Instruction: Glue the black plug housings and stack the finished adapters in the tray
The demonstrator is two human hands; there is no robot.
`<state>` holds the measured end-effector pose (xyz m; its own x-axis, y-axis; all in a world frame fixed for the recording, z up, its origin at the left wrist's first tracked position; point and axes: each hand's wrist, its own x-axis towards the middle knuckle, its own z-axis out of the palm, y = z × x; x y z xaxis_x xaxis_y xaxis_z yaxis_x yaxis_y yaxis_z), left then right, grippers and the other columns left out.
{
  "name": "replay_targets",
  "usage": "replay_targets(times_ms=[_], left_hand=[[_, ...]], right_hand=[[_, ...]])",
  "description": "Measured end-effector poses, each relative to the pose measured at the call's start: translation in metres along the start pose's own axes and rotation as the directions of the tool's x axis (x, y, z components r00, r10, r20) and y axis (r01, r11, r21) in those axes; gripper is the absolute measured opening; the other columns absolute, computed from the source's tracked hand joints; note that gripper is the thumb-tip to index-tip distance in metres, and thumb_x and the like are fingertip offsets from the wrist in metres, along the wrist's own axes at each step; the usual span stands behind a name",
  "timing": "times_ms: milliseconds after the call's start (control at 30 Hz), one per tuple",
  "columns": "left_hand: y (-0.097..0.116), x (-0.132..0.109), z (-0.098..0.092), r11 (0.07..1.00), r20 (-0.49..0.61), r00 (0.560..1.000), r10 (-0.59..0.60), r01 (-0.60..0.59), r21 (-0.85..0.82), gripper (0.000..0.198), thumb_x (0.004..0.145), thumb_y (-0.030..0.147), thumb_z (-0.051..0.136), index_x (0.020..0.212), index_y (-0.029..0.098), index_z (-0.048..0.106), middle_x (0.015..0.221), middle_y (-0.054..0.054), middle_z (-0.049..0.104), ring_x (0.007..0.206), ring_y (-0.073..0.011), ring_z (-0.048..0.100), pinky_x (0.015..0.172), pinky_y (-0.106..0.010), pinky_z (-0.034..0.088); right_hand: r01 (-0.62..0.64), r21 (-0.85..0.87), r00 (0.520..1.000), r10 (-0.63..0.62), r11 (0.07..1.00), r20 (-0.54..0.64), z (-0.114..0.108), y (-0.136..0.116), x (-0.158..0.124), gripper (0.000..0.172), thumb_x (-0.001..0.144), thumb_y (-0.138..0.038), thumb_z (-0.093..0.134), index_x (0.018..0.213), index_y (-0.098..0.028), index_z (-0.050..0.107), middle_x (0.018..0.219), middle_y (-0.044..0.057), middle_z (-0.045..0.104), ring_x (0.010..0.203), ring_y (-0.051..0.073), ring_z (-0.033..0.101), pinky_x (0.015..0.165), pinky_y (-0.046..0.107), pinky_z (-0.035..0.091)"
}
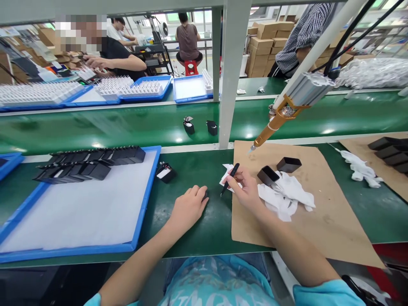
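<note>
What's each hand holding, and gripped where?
Right hand pinches a thin black tool around its middle, tip down toward the table. Left hand lies palm-down on the table, fingertips over a small dark thing; a grip cannot be told.

1 pen (230, 178) – 2 cardbd mats (318, 229)

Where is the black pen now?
Head view, centre: the right hand holds the pen, tip down, at the left edge of the cardboard, beside the cloth.
</note>
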<state>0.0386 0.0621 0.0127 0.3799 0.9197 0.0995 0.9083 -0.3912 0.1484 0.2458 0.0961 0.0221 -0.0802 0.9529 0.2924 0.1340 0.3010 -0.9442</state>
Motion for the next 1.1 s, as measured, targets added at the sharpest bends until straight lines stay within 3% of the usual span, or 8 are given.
replay_targets(times_ms=[167, 267, 367, 467, 733, 867, 967, 1100], left_hand=[[-0.007, 0.004, -0.003, 0.909, 0.015, 0.996, -0.093, 0.091, -0.407, 0.021, 0.094, 0.033, 0.048, 0.110, 0.023, 0.055, 0.099, -0.006, 0.064, 0.090, -0.0218, 0.064, 0.067, -0.030, 0.051], [-0.012, 0.007, -0.009, 0.435, 0.184, 0.952, -0.244, 0.277, -0.857, 0.030, 0.092, 0.047, 0.048, 0.112, 0.024, 0.049, 0.089, -0.002, 0.062, 0.076, -0.0185, 0.064, 0.060, -0.029, 0.052], [-0.014, 0.008, -0.017, -0.140, 0.339, 0.914, -0.222, 0.315, -0.939, 0.040, 0.089, 0.056, 0.049, 0.115, 0.025, 0.045, 0.085, -0.003, 0.060, 0.066, -0.0177, 0.062, 0.046, -0.026, 0.046], [-0.013, 0.006, -0.024, -0.321, 0.317, 0.931, -0.183, 0.248, -0.914, 0.041, 0.086, 0.056, 0.051, 0.113, 0.025, 0.047, 0.081, -0.003, 0.059, 0.058, -0.0154, 0.057, 0.042, -0.024, 0.041], [-0.012, -0.009, -0.033, -0.287, 0.245, 0.952, -0.182, 0.187, -0.939, 0.043, 0.084, 0.059, 0.056, 0.110, 0.026, 0.050, 0.085, -0.002, 0.056, 0.065, -0.0145, 0.055, 0.054, -0.026, 0.044], [-0.035, -0.036, -0.043, 0.293, 0.091, 0.937, -0.336, 0.196, -0.936, 0.035, 0.090, 0.050, 0.057, 0.116, 0.027, 0.054, 0.093, -0.002, 0.058, 0.080, -0.0174, 0.057, 0.071, -0.029, 0.047], [-0.090, -0.042, -0.051, 0.791, -0.252, 0.855, -0.452, 0.254, -0.557, 0.033, 0.090, 0.045, 0.055, 0.115, 0.023, 0.058, 0.104, -0.008, 0.062, 0.095, -0.0249, 0.056, 0.088, -0.039, 0.043], [-0.195, -0.032, -0.059, 0.848, -0.417, 0.793, -0.443, 0.522, 0.091, 0.039, 0.092, 0.045, 0.048, 0.113, 0.015, 0.064, 0.103, -0.017, 0.065, 0.108, -0.0361, 0.050, 0.093, -0.049, 0.035]], right_hand=[[0.013, -0.010, 1.000, -0.013, 1.000, -0.009, 0.000, 0.004, 0.002, 0.020, 0.091, -0.041, 0.057, 0.098, -0.023, 0.054, 0.077, 0.003, 0.072, 0.067, 0.016, 0.068, 0.063, 0.030, 0.057], [0.004, -0.020, 1.000, -0.004, 1.000, -0.006, -0.001, 0.007, 0.005, 0.021, 0.091, -0.042, 0.057, 0.098, -0.023, 0.054, 0.076, 0.003, 0.072, 0.065, 0.017, 0.067, 0.062, 0.031, 0.058], [-0.010, -0.038, 1.000, 0.010, 0.999, 0.008, -0.002, 0.009, 0.007, 0.022, 0.091, -0.043, 0.056, 0.097, -0.023, 0.054, 0.075, 0.003, 0.072, 0.065, 0.018, 0.067, 0.062, 0.033, 0.059], [-0.011, -0.064, 0.999, 0.014, 0.998, 0.033, -0.002, 0.012, 0.009, 0.022, 0.091, -0.044, 0.055, 0.097, -0.023, 0.054, 0.074, 0.002, 0.071, 0.064, 0.018, 0.068, 0.062, 0.033, 0.060], [0.000, -0.186, 0.995, 0.019, 0.982, 0.098, -0.001, 0.020, 0.010, 0.024, 0.091, -0.044, 0.053, 0.099, -0.022, 0.056, 0.073, 0.002, 0.071, 0.063, 0.018, 0.069, 0.063, 0.030, 0.058], [-0.012, -0.262, 0.995, 0.037, 0.965, 0.092, -0.002, 0.026, 0.010, 0.027, 0.092, -0.045, 0.052, 0.102, -0.021, 0.057, 0.075, 0.003, 0.073, 0.069, 0.018, 0.071, 0.065, 0.028, 0.057], [-0.016, -0.294, 0.993, 0.050, 0.956, 0.106, -0.003, 0.030, 0.009, 0.028, 0.091, -0.047, 0.053, 0.102, -0.021, 0.058, 0.077, 0.003, 0.074, 0.068, 0.018, 0.071, 0.068, 0.029, 0.058], [-0.022, -0.308, 0.984, 0.074, 0.951, 0.161, -0.001, 0.032, 0.008, 0.028, 0.090, -0.047, 0.053, 0.102, -0.022, 0.058, 0.079, 0.004, 0.074, 0.069, 0.018, 0.071, 0.067, 0.029, 0.058]])
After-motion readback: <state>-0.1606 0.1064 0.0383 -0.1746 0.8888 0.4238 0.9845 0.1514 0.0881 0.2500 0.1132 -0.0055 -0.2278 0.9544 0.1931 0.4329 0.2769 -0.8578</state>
